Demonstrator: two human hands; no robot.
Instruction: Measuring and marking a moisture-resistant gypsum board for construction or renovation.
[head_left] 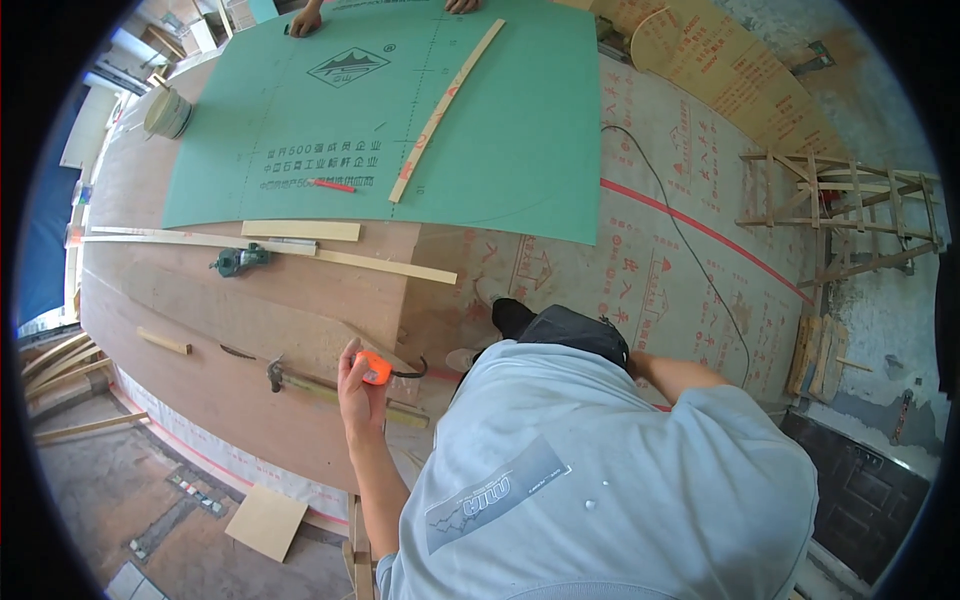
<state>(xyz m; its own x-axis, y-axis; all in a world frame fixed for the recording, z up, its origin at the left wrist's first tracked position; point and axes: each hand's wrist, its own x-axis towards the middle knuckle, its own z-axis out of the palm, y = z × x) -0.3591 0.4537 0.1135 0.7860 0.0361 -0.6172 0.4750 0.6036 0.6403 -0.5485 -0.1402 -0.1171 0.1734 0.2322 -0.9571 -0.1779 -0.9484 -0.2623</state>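
Note:
My left hand (358,395) is raised near the front edge of a brown board worktop (330,290). Its fingers are closed round an orange tape measure (373,367) with a black strap dangling to the right. Below the hand's level lies a hammer (276,374) on the worktop. My right forearm (680,374) bends in behind my waist beside a black waist bag (570,335); the right hand itself is hidden. Ahead lies a large green board (520,120), bearing a thin wood strip (445,115) and a red pencil (334,186).
Another person's hands (304,22) rest at the green board's far edge. A dark green power tool (240,261) and wood strips (385,265) lie on the worktop. A bucket (168,113) stands at left. A cable (690,245) crosses the covered floor; a wooden trestle (850,200) stands right.

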